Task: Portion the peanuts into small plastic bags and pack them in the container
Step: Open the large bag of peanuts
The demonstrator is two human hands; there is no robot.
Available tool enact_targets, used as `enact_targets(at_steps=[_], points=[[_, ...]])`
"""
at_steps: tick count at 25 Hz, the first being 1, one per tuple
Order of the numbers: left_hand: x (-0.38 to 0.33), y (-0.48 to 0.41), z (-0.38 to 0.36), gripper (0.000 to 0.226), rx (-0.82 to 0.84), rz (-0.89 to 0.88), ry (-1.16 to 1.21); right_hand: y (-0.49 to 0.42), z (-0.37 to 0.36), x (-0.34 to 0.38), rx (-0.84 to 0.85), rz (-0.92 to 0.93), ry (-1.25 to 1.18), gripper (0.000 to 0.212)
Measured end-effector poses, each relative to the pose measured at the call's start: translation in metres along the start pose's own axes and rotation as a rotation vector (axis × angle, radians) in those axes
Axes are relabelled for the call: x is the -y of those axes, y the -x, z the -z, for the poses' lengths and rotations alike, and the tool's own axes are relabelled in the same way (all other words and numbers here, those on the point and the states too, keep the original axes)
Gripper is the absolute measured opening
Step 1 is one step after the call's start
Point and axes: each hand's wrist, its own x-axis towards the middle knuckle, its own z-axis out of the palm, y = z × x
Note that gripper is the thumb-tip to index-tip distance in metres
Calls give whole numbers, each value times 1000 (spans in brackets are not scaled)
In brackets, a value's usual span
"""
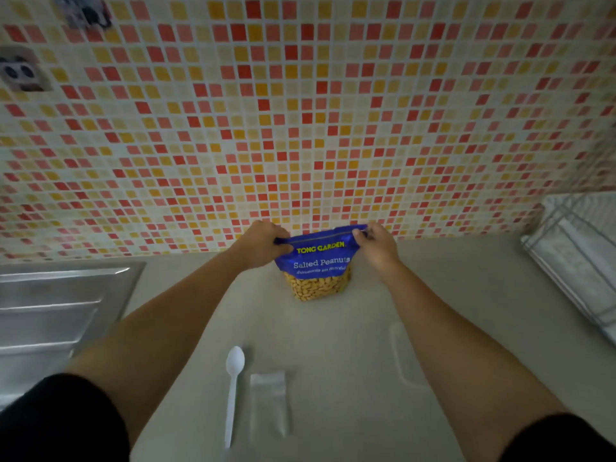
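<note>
Stainless sink (50, 311) sits way over at 9 o'clock in the view, sunk into a pale counter (333, 328). Next comes the left hand (263, 243), reaching out toward 12 o'clock. Its fingers (281, 236) are curled tight and pinching the top left corner of the peanut bag (316, 261), no gap showing between them and the plastic. Down at 7 o'clock from that bag there's a white plastic spoon (233, 391) lying flat, bowl end pointing away from the person, and just beside it, not touching, a small plastic bag (270, 401), clear and flat on the counter. The peanut bag itself stands upright at the back of the counter, close to the tiled wall (300, 128). It's blue on top with yellow "Tong Garden" and white "Salted Peanuts" lettering, with a see-through bottom half packed with pale golden peanuts (316, 288). The top edge is pulled taut between both hands, and I can't tell if the seal is open. The right hand (376, 246) has the top right corner, thumb and fingers (360, 233) clamped on it in a pinch. At 4 o'clock from the bag there's a faint clear container (405, 355), partly behind the right forearm, too washed out to say tub or lid. Far over at 3 o'clock lies a striped cloth (576, 255).
</note>
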Motion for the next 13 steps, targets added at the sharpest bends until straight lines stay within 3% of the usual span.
enact_targets(at_steps=[5,9,13], points=[[-39,67,-13,18,25,-68,28,39,33,-13,238,-12,-133,22],[-64,104,-45,21,3,-86,19,55,43,-21,423,-58,-94,21],[-76,122,-66,22,-17,-23,33,65,42,-33,454,-66,-85,16]])
